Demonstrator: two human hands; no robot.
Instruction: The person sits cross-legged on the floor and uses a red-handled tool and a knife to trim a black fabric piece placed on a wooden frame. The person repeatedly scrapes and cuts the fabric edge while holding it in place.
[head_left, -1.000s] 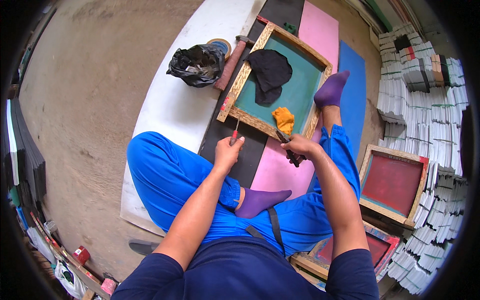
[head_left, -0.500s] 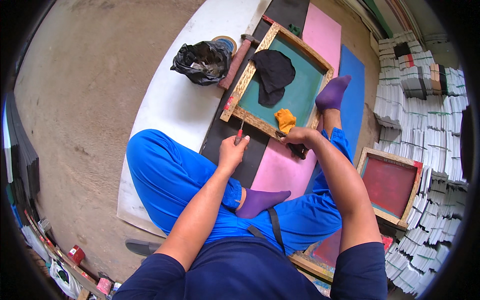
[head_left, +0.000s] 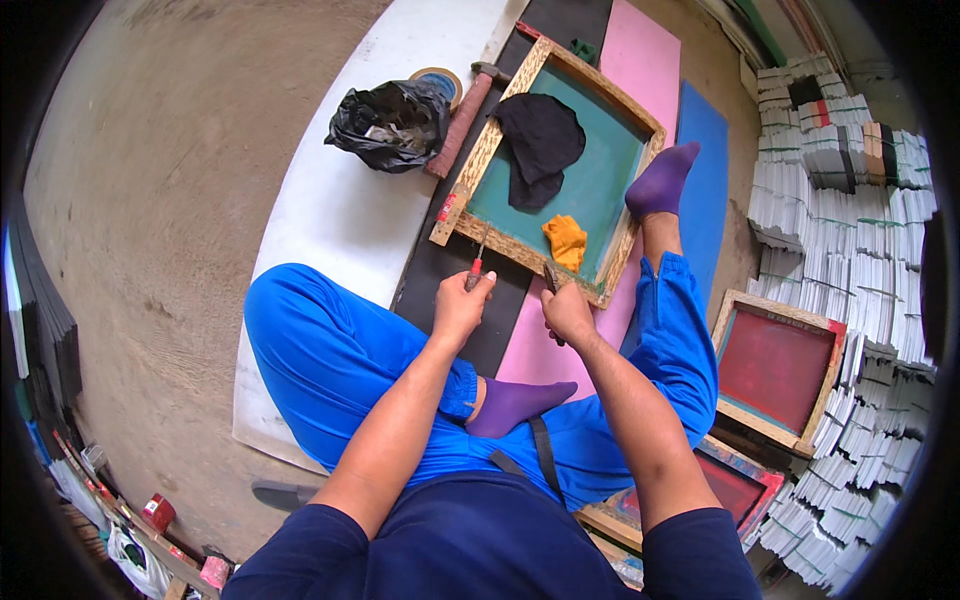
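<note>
My left hand [head_left: 462, 310] is closed round the red handle of a screwdriver [head_left: 475, 268]; its thin shaft points at the near rail of a wooden screen frame [head_left: 480, 163]. To its right, my right hand [head_left: 568, 312] grips dark pliers [head_left: 550, 277], their tip by the same rail; the fingers hide part of the handles. Teal mesh fills the frame, which lies tilted on the mats between my legs. A black cloth [head_left: 545, 140] rests on the mesh, and a crumpled orange-yellow cloth [head_left: 566, 243] lies near the rail.
Left of the frame are a hammer [head_left: 462, 122], a black plastic bag [head_left: 388, 130] and a tape roll [head_left: 443, 84]. My socked foot [head_left: 662, 182] rests beside its right edge. A red-meshed frame [head_left: 775, 368] and tall paper stacks [head_left: 838, 230] stand at the right.
My right hand has moved left and nearer to me with the pliers, now closer to my left hand. The left hand with the screwdriver has barely moved.
</note>
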